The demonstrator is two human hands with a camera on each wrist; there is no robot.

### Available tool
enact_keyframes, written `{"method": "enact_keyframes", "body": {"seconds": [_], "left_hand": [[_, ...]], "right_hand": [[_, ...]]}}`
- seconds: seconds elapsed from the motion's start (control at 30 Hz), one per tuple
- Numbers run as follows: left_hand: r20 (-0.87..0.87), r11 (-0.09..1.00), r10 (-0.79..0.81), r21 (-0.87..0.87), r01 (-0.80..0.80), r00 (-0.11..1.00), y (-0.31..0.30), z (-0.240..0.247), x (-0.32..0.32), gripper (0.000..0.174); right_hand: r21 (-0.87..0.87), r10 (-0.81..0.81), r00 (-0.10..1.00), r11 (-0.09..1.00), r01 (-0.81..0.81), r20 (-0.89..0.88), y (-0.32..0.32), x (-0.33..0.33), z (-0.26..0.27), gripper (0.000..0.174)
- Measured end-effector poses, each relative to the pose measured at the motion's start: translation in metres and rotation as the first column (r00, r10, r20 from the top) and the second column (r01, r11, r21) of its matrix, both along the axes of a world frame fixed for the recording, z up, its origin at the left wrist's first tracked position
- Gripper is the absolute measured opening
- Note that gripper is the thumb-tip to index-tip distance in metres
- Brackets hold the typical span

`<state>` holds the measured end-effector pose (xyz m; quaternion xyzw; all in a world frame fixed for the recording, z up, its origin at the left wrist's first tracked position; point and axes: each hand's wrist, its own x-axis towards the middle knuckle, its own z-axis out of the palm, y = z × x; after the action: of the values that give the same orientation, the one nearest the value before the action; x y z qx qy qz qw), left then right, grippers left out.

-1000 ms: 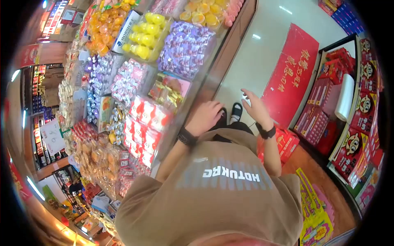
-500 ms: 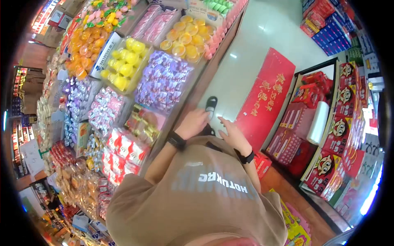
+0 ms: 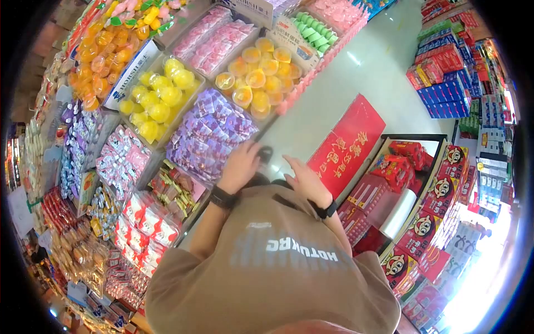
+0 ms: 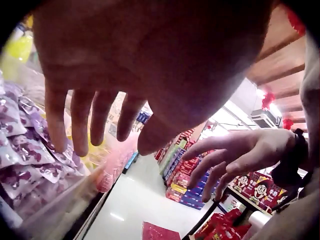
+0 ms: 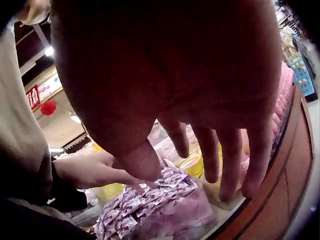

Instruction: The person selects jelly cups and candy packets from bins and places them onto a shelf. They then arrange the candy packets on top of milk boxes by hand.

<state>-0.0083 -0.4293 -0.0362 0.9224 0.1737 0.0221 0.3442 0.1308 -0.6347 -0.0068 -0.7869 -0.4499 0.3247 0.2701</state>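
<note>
My left hand (image 3: 239,167) is beside the aisle edge of a bin of purple-and-white packets (image 3: 208,133); whether it touches them cannot be told in the head view. Its fingers hang relaxed and apart with nothing in them in the left wrist view, where the palm (image 4: 150,65) fills the top and purple packets (image 4: 30,150) lie at the left. My right hand (image 3: 310,181) is over the aisle, in front of my body, holding nothing. Loosely spread fingers extend from the right palm (image 5: 170,85) in the right wrist view. A dark band circles each wrist.
Yellow sweets (image 3: 158,97), jelly cups (image 3: 258,75) and pink packets (image 3: 217,42) fill neighbouring bins. A red mat (image 3: 347,146) lies on the pale floor (image 3: 334,83). Shelving with red boxes (image 3: 423,225) and stacked blue boxes (image 3: 445,97) stand at the right.
The displays have shifted lower in the head view, bringing more far bins and stacked boxes into sight. My left hand is now nearer the purple packets; both hands remain empty.
</note>
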Motion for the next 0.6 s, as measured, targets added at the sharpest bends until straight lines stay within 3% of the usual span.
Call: {"method": "enact_keyframes", "body": {"seconds": [0.23,0.33,0.43,0.6], "left_hand": [[0.033,1.000,0.021,0.023,-0.022,0.999,0.029,-0.012,0.021,0.039],[0.068,0.999,-0.007,0.041,0.004,0.998,0.032,-0.012,0.039,0.038],[0.095,0.999,-0.022,0.048,0.017,0.995,0.030,-0.012,0.065,0.038],[0.105,0.998,-0.066,0.000,0.067,0.992,0.012,-0.014,0.107,0.041]], "right_hand": [[0.097,0.029,0.999,0.995,-0.032,0.034,0.044,0.038,-0.006,0.059],[0.068,0.060,0.996,0.996,-0.055,-0.070,0.056,0.050,-0.004,0.056],[0.170,0.120,0.993,0.978,-0.118,0.001,0.060,0.062,-0.010,0.054],[0.151,0.167,0.986,0.974,-0.168,0.022,0.058,0.096,-0.022,0.051]]}}
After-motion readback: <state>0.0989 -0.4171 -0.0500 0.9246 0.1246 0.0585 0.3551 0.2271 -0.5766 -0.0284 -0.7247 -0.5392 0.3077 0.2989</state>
